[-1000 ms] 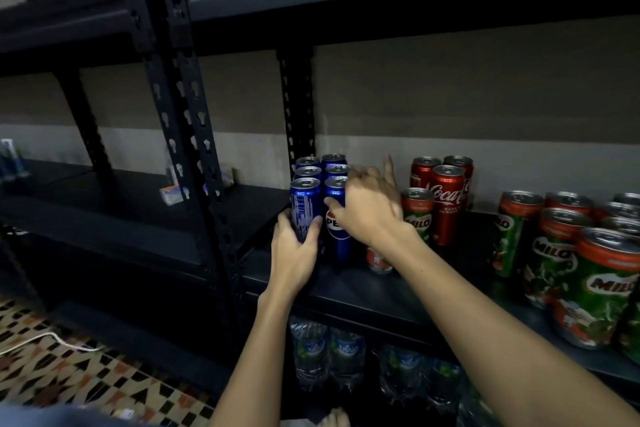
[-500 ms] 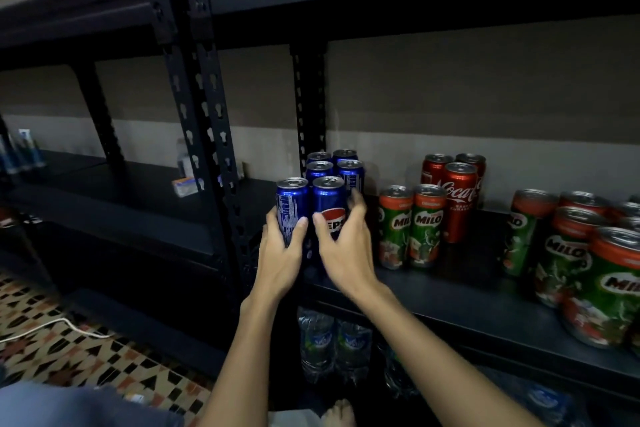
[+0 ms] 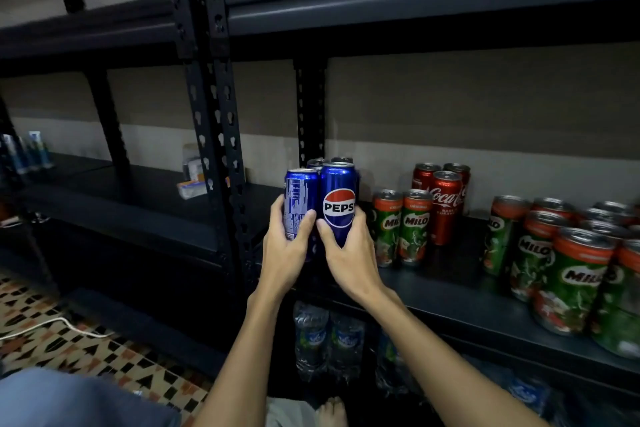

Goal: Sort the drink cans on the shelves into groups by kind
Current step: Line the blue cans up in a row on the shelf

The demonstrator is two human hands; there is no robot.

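My left hand [image 3: 284, 253] grips a blue Pepsi can [image 3: 299, 198] whose label text faces me. My right hand [image 3: 349, 253] grips a second blue Pepsi can [image 3: 338, 198] with its logo forward. Both cans are upright, side by side, in front of more Pepsi cans [image 3: 329, 161] at the shelf's left end. Two green Milo cans [image 3: 401, 225] stand just right of my right hand. Three red Coca-Cola cans [image 3: 443, 198] stand behind them. A larger group of Milo cans [image 3: 568, 263] fills the right of the dark shelf [image 3: 450, 302].
A perforated black upright post [image 3: 221, 149] stands just left of the Pepsi cans. Small boxes [image 3: 194, 180] lie on the left shelf bay. Water bottles [image 3: 325, 340] sit on the shelf below. A white cable [image 3: 52, 326] runs over the patterned floor.
My right hand left the Milo cans and took the front right Pepsi can. Both front Pepsi cans have come toward me and slightly up, held one in each hand.
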